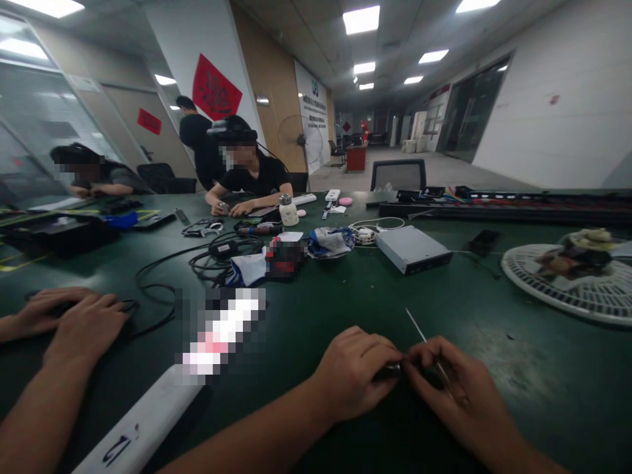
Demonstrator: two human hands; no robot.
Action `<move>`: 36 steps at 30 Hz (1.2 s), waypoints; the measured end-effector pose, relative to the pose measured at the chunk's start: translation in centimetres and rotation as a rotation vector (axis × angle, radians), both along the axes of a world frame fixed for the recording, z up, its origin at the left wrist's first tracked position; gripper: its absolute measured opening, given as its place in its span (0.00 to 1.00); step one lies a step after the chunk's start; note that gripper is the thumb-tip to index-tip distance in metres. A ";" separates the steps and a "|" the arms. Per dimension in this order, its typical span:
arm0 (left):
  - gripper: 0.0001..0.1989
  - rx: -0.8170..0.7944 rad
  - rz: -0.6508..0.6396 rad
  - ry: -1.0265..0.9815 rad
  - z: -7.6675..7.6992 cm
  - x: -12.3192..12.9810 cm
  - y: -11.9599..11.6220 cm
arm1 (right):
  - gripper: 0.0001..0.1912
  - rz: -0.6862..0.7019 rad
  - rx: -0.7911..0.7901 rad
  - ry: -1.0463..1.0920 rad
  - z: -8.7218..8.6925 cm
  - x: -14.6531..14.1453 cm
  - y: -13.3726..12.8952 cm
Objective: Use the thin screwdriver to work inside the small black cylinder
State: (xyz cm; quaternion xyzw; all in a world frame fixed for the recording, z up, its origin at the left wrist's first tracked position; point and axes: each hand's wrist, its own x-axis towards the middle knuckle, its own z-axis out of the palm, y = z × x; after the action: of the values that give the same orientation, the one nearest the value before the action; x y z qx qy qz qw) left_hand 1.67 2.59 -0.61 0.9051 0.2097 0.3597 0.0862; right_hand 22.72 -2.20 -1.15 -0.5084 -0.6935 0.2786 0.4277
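Observation:
My left hand (356,370) is closed around a small dark object with a shiny edge (392,370), mostly hidden by the fingers. Close beside it, my right hand (461,390) has a slim screwdriver (416,325) tucked in its grip. The thin metal shaft points up and away to the left, and the handle runs back into the palm. Thumb and forefinger of that hand are pinched together at the end of the dark object. Whether they hold a small part there, I cannot tell. Both hands are just over the dark green table (340,322).
A grey drive-like box (413,249) lies ahead, with a white fan grille (567,283) at right. Cables (227,253), cloth gloves (330,241) and a white bottle (288,210) lie ahead to the left. A white power strip (143,421) and another person's hands (81,319) are at left.

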 end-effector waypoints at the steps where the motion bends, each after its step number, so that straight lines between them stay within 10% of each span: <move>1: 0.10 -0.006 0.004 -0.011 0.0 0.0 0.0 | 0.11 0.011 -0.013 0.015 0.0 0.0 0.0; 36: 0.14 -0.253 -0.043 0.030 0.6 -0.2 0.5 | 0.13 0.014 0.043 0.032 0.6 0.2 0.2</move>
State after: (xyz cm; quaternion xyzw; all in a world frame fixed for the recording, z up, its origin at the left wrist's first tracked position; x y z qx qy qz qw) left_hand 1.42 3.12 0.01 0.8965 0.2353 0.3150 0.2042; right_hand 22.88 -2.00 -0.54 -0.4896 -0.6960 0.2747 0.4478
